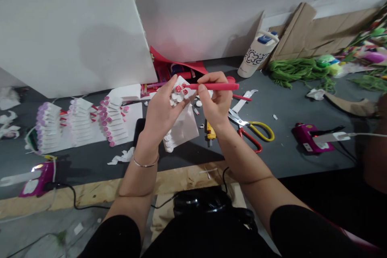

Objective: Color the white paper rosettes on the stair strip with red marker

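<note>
- Head view: the left hand is raised over the worktop, near the middle of its front edge, its grip pinching a bunch of white rosettes between thumb and fingers, a few of them coloured red
- Right hand just beside it, its grip pinching a red pen, the tip at the red-coloured rosettes; whether it touches them is too small to tell
- White sheet on the worktop below the hands, similar white pieces along its left side
- Yellow tool just right of the sheet, nearer the front edge
- Scissors right of that, handles apart, one yellow, one red
- Three rows of tipped sticks, purple and pink, toward the worktop's left end
- White tumbler by the back edge, green yarn to its right
- Purple box with cables near the front edge, toward the right end
</note>
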{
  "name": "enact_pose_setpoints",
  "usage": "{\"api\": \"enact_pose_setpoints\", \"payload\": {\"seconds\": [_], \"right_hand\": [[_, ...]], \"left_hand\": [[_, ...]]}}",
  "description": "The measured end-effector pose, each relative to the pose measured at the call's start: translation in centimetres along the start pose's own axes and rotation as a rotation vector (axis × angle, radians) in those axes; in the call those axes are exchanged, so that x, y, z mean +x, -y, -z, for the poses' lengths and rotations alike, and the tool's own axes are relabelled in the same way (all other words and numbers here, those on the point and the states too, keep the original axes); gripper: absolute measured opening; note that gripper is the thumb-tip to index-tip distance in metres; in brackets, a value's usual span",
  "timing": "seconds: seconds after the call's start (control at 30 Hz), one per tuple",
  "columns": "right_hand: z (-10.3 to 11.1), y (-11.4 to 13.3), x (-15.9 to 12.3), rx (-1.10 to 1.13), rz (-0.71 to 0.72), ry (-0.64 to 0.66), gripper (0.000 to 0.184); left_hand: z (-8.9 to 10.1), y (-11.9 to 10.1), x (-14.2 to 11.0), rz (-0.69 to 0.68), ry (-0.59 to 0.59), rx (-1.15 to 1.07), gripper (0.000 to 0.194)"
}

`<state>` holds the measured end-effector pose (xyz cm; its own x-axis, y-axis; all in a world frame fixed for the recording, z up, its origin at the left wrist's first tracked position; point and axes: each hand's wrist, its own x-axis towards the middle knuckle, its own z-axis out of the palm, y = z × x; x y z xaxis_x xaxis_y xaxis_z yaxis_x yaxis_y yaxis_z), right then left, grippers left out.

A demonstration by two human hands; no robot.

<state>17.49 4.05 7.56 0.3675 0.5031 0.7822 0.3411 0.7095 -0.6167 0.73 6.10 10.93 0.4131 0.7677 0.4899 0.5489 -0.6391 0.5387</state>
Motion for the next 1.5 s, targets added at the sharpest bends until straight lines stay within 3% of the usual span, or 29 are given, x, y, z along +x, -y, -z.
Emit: {"api": "enact_pose_setpoints", "payload": {"seconds": [0.3,0.47,0.67,0.97,1.1,1.5], "right_hand": [[0.74,0.58,0.22,-0.146,0.148,0.038,0.009],[0.82,0.41,0.08,-0.190,0.143,0.062,0.013],[0.38,0.72,0.14,-0.285,0.215,-0.023,0.020],[0.46,0.51,-0.01,-0.220,0.138,0.001,0.025],[0.62,0.38,-0.08,-0.225,0.107,0.076,0.022],[0.52,0.45,0.04,-0.241,0.216,0.067,0.020]], "left_hand": [[0.00,0.29,-0.04,0.004,0.001,0.002,0.066],[0.13,0.31,-0.11,0.015,0.001,-0.001,0.066],[0.07,0.27,-0.15,0.000,-0.003,-0.008,0.066],[0.14,0.06,-0.01,0.012,0.016,-0.019,0.065],[0.18,-0.08,0.05,0.010,0.022,-0.021,0.063],[0.21,-0.04,0.05,0.002,0.027,0.002,0.068]]}}
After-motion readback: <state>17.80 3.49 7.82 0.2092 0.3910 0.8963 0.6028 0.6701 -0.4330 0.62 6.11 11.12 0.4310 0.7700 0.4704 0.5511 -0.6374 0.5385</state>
